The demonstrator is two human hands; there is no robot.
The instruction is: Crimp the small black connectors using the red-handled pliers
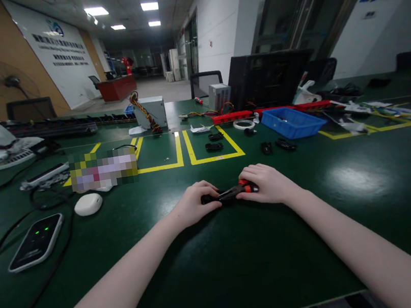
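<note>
Over the green desk (273,247), the person's left grip (212,200) is closed on a small black object (208,199); the right grip (242,189) is closed around red-and-black pliers (249,186). Beyond, ceiling lights (150,6) shine above a red counter (117,88).

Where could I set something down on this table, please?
The green table is bare between the left forearm and right forearm, and right of the latter, nearer than the blue tray. Crowded: behind the phone and along the back near the black case.
</note>
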